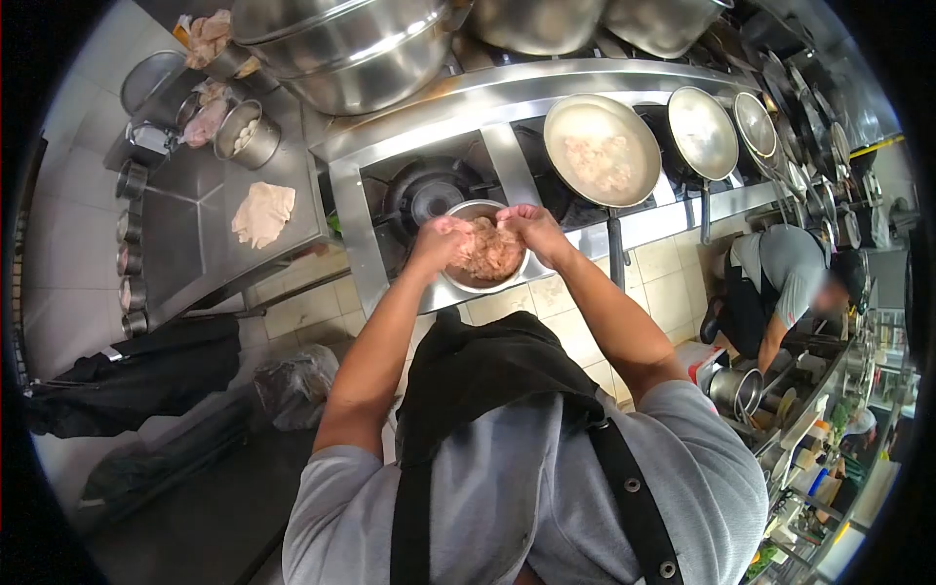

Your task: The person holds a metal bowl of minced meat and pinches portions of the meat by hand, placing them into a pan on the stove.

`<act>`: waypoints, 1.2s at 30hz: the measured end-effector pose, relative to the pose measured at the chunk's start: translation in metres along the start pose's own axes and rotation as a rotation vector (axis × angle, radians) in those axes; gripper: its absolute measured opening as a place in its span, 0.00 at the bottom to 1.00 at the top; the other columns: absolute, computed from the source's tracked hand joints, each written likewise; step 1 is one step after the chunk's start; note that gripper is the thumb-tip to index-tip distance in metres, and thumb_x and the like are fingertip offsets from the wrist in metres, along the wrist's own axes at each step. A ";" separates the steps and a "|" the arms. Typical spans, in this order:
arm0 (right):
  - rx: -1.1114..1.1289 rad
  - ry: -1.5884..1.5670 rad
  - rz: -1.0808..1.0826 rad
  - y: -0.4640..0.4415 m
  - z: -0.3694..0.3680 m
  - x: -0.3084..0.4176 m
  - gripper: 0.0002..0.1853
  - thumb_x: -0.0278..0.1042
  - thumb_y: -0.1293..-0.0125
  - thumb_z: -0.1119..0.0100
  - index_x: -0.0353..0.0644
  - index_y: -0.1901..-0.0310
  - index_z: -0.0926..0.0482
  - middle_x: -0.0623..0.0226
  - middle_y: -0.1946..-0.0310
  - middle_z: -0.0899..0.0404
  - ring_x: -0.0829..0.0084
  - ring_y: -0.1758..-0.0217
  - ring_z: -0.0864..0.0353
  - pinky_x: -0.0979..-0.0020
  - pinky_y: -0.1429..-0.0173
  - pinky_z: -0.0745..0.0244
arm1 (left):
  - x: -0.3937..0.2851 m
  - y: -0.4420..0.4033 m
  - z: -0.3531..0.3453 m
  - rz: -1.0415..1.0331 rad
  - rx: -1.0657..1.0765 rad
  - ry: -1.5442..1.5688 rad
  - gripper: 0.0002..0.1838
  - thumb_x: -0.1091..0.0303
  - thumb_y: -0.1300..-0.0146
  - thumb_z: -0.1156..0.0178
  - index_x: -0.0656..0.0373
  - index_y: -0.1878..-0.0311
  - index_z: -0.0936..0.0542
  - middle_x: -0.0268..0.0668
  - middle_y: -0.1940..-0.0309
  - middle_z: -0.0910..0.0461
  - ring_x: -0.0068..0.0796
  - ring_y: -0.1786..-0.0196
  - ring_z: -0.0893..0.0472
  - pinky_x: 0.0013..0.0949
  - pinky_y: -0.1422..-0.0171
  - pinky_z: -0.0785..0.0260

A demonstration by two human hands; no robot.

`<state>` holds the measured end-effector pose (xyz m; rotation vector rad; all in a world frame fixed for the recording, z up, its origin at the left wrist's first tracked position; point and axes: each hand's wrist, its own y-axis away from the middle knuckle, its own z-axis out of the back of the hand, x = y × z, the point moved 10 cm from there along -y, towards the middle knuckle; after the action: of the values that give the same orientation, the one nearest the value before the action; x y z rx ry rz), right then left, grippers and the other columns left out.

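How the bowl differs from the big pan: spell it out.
The bowl is smaller than the big pan. The big pan has a long handle; the bowl shows none. The left hand and right hand are at the bowl, neither at the big pan. Both are round and hold food.

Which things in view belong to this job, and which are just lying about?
Probably in the job:
left hand, right hand
metal bowl
brown food in the bowl
perhaps the large pan

Apparently just lying about:
pale cloth on the side counter
plastic bag
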<state>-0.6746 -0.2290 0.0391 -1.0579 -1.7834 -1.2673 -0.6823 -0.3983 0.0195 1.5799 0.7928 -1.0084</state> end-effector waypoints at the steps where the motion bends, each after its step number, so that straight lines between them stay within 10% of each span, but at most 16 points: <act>1: 0.009 -0.025 -0.058 0.000 -0.003 -0.006 0.07 0.24 0.37 0.45 0.37 0.58 0.22 0.69 0.67 0.20 0.78 0.68 0.20 0.76 0.64 0.23 | -0.001 0.003 -0.011 0.034 0.070 -0.088 0.11 0.73 0.45 0.41 0.63 0.57 0.22 0.34 0.65 0.20 0.21 0.67 0.22 0.25 0.62 0.29; 9: 0.093 0.466 0.200 0.013 -0.018 0.000 0.15 0.25 0.35 0.45 0.31 0.47 0.24 0.68 0.59 0.18 0.80 0.58 0.23 0.76 0.50 0.27 | -0.009 0.018 -0.042 -0.011 0.078 -0.043 0.15 0.75 0.43 0.42 0.70 0.52 0.23 0.35 0.58 0.20 0.21 0.57 0.22 0.26 0.52 0.30; 17: -0.110 0.200 0.306 0.011 0.017 0.073 0.04 0.27 0.38 0.42 0.35 0.65 0.21 0.70 0.71 0.20 0.80 0.68 0.23 0.76 0.61 0.27 | 0.015 0.004 -0.026 0.065 0.107 0.179 0.25 0.78 0.41 0.48 0.66 0.38 0.33 0.40 0.46 0.26 0.27 0.46 0.25 0.29 0.39 0.34; 24: -0.601 0.891 0.356 -0.081 0.166 0.121 0.10 0.35 0.43 0.40 0.36 0.65 0.19 0.60 0.73 0.18 0.70 0.71 0.18 0.71 0.63 0.24 | 0.002 0.022 -0.033 -0.039 0.161 0.131 0.31 0.80 0.41 0.49 0.62 0.32 0.39 0.38 0.41 0.30 0.26 0.45 0.26 0.29 0.45 0.28; 36: -0.563 1.407 0.301 -0.057 0.109 0.146 0.08 0.34 0.42 0.40 0.39 0.67 0.18 0.53 0.67 0.17 0.57 0.62 0.17 0.61 0.57 0.23 | 0.003 0.012 -0.016 -0.283 -0.019 -0.197 0.25 0.78 0.42 0.45 0.68 0.40 0.34 0.45 0.47 0.25 0.30 0.48 0.23 0.28 0.47 0.30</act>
<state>-0.7964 -0.1033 0.1150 -0.3724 -0.2082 -1.6745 -0.6673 -0.3852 0.0231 1.3503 0.9003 -1.3337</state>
